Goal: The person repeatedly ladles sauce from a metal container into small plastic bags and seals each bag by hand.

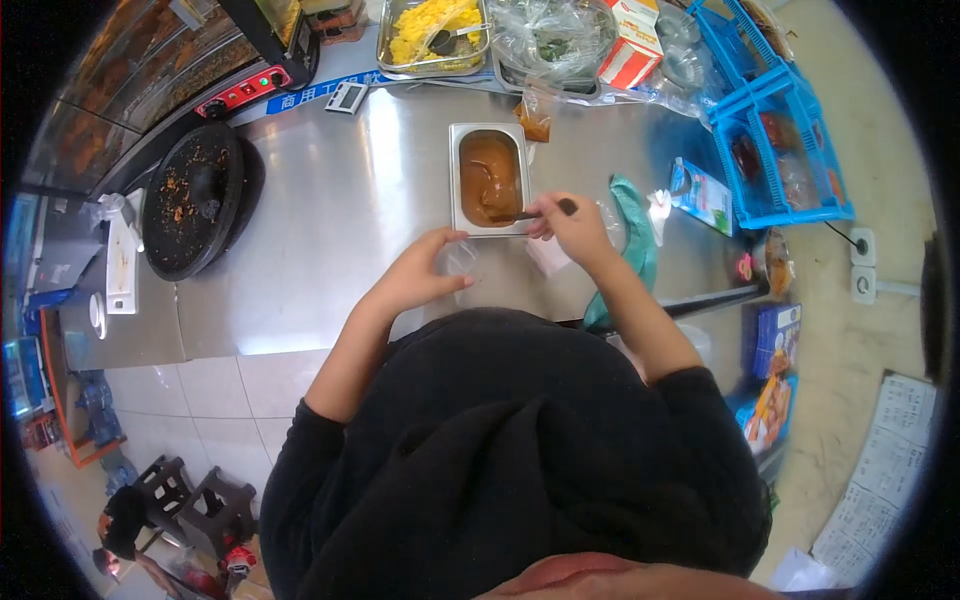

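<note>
A rectangular stainless steel pan [454, 172] with brown sauce [487, 172] in it stands on the counter before me. My right hand [566, 229] grips a dark-handled utensil [517, 216], whose far end dips into the sauce near the pan's close edge; that end is hidden. My left hand [416, 274] is at the pan's near left corner, thumb and fingers spread, the index fingertip against or beside the rim. Some clear plastic [457, 259] shows between thumb and fingers; whether they touch it I cannot tell. Behind the pan lies a small bag of brown sauce [535, 124].
A round black pan [191, 202] with crumbs is at left, beside a heated cabinet [244, 90]. Behind are a tray of yellow food [435, 34] and a bagged tray [555, 45]. At right lie a green cloth [637, 232] and blue basket [780, 150]. A person [124, 525] bends at lower left.
</note>
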A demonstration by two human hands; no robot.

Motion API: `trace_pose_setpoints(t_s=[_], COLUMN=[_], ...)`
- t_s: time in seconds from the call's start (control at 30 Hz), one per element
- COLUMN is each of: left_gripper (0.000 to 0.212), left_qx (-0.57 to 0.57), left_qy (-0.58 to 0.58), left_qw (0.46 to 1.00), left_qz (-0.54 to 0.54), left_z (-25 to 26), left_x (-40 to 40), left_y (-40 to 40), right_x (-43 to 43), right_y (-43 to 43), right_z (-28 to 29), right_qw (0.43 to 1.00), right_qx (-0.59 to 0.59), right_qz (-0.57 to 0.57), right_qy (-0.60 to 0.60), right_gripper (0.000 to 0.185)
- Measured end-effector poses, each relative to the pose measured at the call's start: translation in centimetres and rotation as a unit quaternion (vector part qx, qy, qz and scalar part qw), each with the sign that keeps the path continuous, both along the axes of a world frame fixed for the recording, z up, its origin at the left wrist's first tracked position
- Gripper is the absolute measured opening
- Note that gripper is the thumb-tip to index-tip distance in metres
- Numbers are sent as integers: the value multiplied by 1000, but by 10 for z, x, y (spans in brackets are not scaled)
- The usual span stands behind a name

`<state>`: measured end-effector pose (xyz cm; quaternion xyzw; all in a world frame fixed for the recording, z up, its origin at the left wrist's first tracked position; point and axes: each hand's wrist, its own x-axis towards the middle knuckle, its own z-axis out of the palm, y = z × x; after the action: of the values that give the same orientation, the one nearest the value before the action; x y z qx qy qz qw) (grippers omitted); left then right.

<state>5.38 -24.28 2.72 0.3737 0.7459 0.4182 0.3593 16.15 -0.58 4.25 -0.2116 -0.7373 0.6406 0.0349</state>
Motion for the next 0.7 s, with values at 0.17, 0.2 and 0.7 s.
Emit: trace_pose_setpoints(t_s=[0.17,0.2,0.7], left_gripper=[63,63,61], left_qx=[29,38,42], left_qy=[26,61,109], left_qw=[999,997,989], left_qz=[-6,0,91], left_z=[-2,0,32], left_x=[-1,-2,3], left_y=[-3,-5,-21], right_x=[20,22,17], right_y=[24,26,19], right_z=[-27,-25,-1], right_qw=[973,964,993], right_qx=[-191,-225,78], right_qz=[-120,-129,82], right_qy=[42,59,33], right_gripper=[35,36,29])
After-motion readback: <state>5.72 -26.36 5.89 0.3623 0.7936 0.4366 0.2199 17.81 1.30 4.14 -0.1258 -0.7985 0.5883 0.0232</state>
